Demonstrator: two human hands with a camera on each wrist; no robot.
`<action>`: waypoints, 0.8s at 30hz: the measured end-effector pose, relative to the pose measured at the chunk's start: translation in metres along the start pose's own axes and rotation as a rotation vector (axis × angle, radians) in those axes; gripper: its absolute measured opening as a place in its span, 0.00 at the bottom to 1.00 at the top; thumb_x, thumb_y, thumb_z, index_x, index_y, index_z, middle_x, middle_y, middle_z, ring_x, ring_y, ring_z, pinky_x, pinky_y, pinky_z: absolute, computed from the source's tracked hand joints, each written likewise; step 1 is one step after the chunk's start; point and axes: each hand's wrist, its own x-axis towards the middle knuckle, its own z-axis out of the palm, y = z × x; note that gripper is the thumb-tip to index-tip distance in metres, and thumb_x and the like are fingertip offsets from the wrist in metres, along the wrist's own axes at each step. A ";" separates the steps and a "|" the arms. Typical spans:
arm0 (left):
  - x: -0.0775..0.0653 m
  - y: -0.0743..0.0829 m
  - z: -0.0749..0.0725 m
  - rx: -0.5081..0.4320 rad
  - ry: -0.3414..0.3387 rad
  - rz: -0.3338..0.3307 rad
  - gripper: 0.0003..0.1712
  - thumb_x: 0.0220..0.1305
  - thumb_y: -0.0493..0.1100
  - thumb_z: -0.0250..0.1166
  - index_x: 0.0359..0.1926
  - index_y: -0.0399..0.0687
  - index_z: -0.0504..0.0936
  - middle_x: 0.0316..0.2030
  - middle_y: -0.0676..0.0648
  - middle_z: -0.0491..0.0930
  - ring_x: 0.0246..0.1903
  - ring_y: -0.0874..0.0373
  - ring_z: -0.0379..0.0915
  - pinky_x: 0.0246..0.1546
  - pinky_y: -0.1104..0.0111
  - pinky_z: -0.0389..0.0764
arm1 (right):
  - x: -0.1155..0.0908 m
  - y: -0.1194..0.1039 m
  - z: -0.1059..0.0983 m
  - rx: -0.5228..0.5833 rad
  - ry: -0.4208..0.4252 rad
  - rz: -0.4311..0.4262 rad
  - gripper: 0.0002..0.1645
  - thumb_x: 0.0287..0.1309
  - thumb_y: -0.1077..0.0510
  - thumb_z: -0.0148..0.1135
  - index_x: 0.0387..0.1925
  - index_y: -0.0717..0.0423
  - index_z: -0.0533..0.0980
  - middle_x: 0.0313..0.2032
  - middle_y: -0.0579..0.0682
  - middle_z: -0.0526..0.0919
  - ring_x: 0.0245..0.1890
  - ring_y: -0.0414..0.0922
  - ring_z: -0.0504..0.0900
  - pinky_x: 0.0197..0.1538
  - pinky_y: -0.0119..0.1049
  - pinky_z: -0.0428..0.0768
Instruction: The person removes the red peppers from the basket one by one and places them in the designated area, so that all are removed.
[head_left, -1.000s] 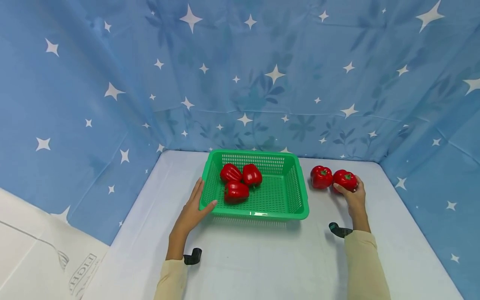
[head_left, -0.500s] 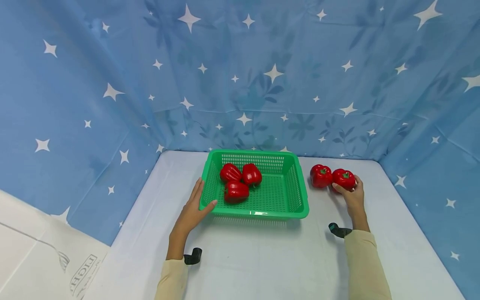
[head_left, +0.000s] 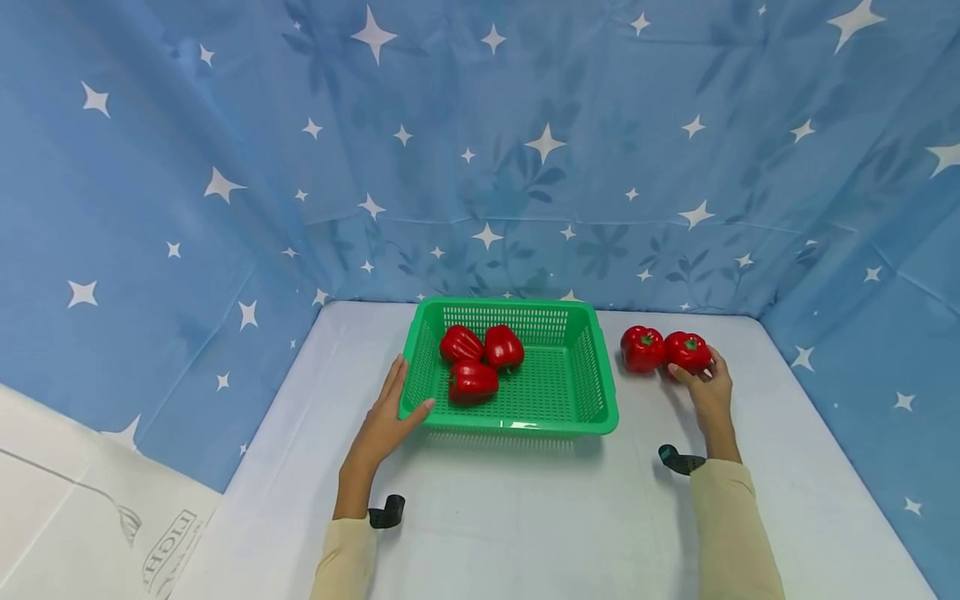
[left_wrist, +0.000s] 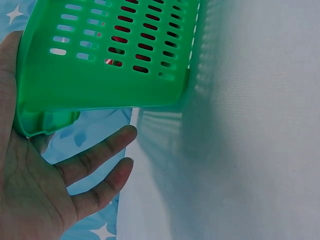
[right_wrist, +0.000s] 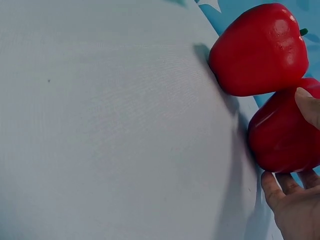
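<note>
A green plastic basket stands on the white table, with three red bell peppers lying at its left side. My left hand rests against the basket's left front corner, fingers along the outer side and thumb over the front rim. In the left wrist view its fingers are spread and mostly straight beside the basket wall. To the right of the basket, my right hand grips a red bell pepper, thumb on one side and fingers on the other. Another red bell pepper sits right beside it, stem up.
Blue curtains with white stars hang behind the table and along both sides. White printed cloth shows at the lower left. Each wrist wears a small black camera.
The head view has shifted slightly. Both hands stay nearly where they were, the right one still holding the same bell pepper beside its neighbour.
</note>
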 end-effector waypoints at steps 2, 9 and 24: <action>0.000 0.001 0.000 0.002 -0.003 0.003 0.53 0.64 0.70 0.57 0.78 0.60 0.40 0.78 0.59 0.34 0.76 0.44 0.43 0.66 0.37 0.59 | 0.000 0.000 0.001 0.008 0.010 0.003 0.51 0.62 0.50 0.64 0.78 0.38 0.45 0.78 0.50 0.48 0.75 0.54 0.54 0.72 0.47 0.62; -0.001 0.003 -0.001 -0.010 -0.009 0.000 0.53 0.64 0.68 0.57 0.78 0.59 0.40 0.78 0.59 0.34 0.76 0.45 0.42 0.67 0.38 0.58 | 0.002 0.003 0.004 0.050 0.038 0.029 0.51 0.62 0.49 0.65 0.77 0.37 0.45 0.78 0.49 0.47 0.76 0.52 0.53 0.72 0.45 0.62; -0.001 0.003 -0.001 0.002 -0.005 -0.006 0.53 0.64 0.68 0.57 0.79 0.59 0.40 0.79 0.56 0.35 0.76 0.44 0.43 0.66 0.36 0.59 | -0.001 0.004 0.005 0.031 0.026 0.020 0.54 0.62 0.49 0.64 0.78 0.37 0.41 0.78 0.50 0.43 0.77 0.54 0.49 0.72 0.48 0.60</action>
